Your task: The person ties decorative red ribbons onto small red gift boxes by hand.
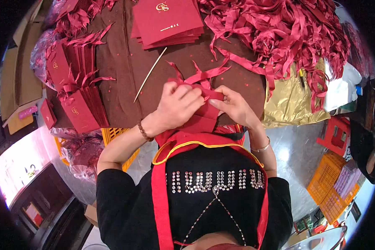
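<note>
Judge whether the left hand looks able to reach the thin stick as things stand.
Probably yes: the thin stick lies uncovered on the brown cloth near the left hand, nothing between them. That hand grips red ribbon, though, and may need to let go first.

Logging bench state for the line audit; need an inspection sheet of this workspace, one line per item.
Surface: brown cloth, scattered with small red specks.
Job's things: red bag at the front edge; flat red stack at the far side; ribboned bags in rows at left; loose ribbon pile at far right.
Clutter: pale stick on the cloth; gold sheet at right.
Hands: left hand and right hand both grip red ribbon at the bag.
Cables: nothing seen.
Surroundings: orange crates on floor, right.
</note>
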Available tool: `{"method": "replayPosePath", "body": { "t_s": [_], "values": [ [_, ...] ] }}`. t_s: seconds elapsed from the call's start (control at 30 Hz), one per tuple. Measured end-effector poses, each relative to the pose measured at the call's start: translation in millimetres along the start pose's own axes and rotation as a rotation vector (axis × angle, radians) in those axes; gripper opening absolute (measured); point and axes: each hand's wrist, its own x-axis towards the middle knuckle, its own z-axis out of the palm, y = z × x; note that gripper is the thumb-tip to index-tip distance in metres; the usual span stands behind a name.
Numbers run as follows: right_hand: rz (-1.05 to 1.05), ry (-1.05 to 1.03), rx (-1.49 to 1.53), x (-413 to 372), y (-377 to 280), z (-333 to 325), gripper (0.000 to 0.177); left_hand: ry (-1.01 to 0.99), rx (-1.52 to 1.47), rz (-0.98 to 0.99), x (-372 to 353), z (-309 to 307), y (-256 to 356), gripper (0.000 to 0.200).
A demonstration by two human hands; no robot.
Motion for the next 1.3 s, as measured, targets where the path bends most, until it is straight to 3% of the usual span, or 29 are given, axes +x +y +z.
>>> {"method": "replayPosePath", "body": {
  "t_s": [0.1, 0.13, 0.2, 0.23, 0.33, 0.37, 0.5, 0.57, 0.6, 0.73, 0.8, 0.97, 1.03, 1.13, 1.17, 1.2, 1.27, 1.3],
  "values": [
    [0.036, -0.007, -0.014, -4, -6, 0, 0.021, 0.125, 0.002, -0.350, 7, -4, -17, 0.012],
    [0.037, -0.007, -0.025, -4, -7, 0, 0.021, 0.081, -0.034, -0.519, 8, -7, -27, 0.013],
    [0.022, -0.019, -0.051, -4, -4, -1, 0.021, -0.254, -0.154, -0.748, 10, -19, -43, 0.026],
    [0.008, -0.024, -0.076, -4, -2, -1, 0.021, -0.279, -0.299, -0.832, 8, -17, -51, 0.039],
    [0.017, -0.049, -0.020, -2, 5, -1, 0.021, -0.331, -0.420, -0.912, 7, -15, -61, 0.045],
    [0.015, -0.051, -0.019, -3, 4, 1, 0.021, -0.264, -0.510, -1.004, 9, -16, -58, 0.045],
    [0.021, -0.047, 0.077, -6, -1, 6, 0.024, -0.323, -0.501, -0.933, 16, -20, -59, 0.043],
    [0.038, -0.057, 0.102, -5, -1, 6, 0.025, -0.327, -0.269, -0.721, 11, -13, -61, 0.030],
    [0.019, -0.057, 0.068, -5, -1, 6, 0.025, -0.328, -0.269, -0.719, 10, -10, -61, 0.030],
    [0.003, -0.064, 0.016, -4, 1, 6, 0.027, -0.172, -0.569, -0.860, 4, 11, -67, 0.021],
    [0.052, -0.053, -0.005, -5, -1, 4, 0.027, 0.118, -0.592, -1.093, 1, 12, -77, 0.018],
    [0.068, -0.056, -0.052, -4, 4, 2, 0.028, 0.171, -0.590, -1.058, -1, 10, -73, 0.024],
    [-0.043, -0.001, 0.159, -5, 10, 2, 0.027, 0.179, -1.021, -1.103, -1, 5, -67, 0.033],
    [-0.089, 0.085, 0.135, -4, 9, -5, 0.029, 0.167, -1.266, -1.073, -7, -4, -52, 0.044],
    [-0.091, 0.095, 0.135, -3, 10, -7, 0.029, 0.113, -1.580, -1.167, -11, -6, -51, 0.049],
    [-0.095, 0.139, 0.170, 0, 11, -9, 0.032, 0.106, -1.586, -1.158, -13, -10, -47, 0.049],
    [-0.103, 0.195, 0.201, 3, 7, -9, 0.034, 0.153, -1.902, -1.122, -12, -21, -39, 0.050],
    [-0.144, 0.252, 0.286, 5, 2, -4, 0.037, 0.137, -1.916, -0.986, -10, -26, -39, 0.051]
  ]
}}
